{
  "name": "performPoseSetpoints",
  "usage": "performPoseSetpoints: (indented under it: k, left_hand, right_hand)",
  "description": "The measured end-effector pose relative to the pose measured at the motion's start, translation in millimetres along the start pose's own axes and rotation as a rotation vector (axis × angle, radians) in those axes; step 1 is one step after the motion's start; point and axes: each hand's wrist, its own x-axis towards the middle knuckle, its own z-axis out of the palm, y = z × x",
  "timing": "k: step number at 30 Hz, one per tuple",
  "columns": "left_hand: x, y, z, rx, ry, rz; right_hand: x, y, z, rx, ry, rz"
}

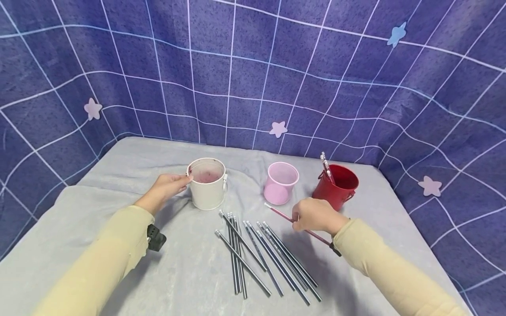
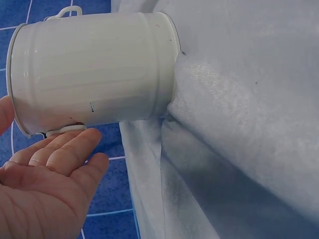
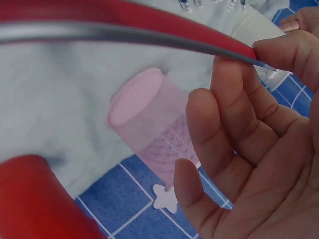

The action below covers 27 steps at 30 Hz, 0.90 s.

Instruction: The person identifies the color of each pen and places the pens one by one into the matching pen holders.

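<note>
Cloth-covered table [image 1: 174,272] carries a smooth white metal bucket [image 1: 207,196] with left hand [image 1: 166,188] touching it, fingers [image 2: 70,153] straight and unclenched, plus a glossy red bucket [image 1: 327,193] and pink mesh cup [image 1: 278,192]. Dark pencils [image 1: 244,263] lie fanned nearer. Right hand [image 1: 317,215] pinches a slim red pencil [image 1: 282,214] above the table, by cup and red bucket; long axis diagonal, silver end far-left, other end near-right.

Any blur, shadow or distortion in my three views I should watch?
Head: soft shadows on the tablecloth. Left wrist: picture turned sideways, faint sheen on the white bucket, dark shadow across the cloth at lower right. Right wrist: the red pencil looks oversized, bowed and soft; the red bucket is cropped and soft.
</note>
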Motion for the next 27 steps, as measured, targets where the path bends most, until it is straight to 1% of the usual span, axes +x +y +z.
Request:
performPoseSetpoints:
  k: [7,13,27]
  left_hand:
    - [0.8,-1.9,-1.0,0.014,0.004,-0.004]
    - [0.3,-1.5,-1.5,0.028,0.0,-0.006]
    - [-0.7,0.7,-0.7,0.029,-0.001,0.013]
  right_hand:
    - [-3.2,0,-16,-0.027,0.025,-0.052]
    - [-5.5,-1,-23,-0.043,-0.005,-0.05]
    - [-8.1,-3,-46,-0.095,-0.005,-0.061]
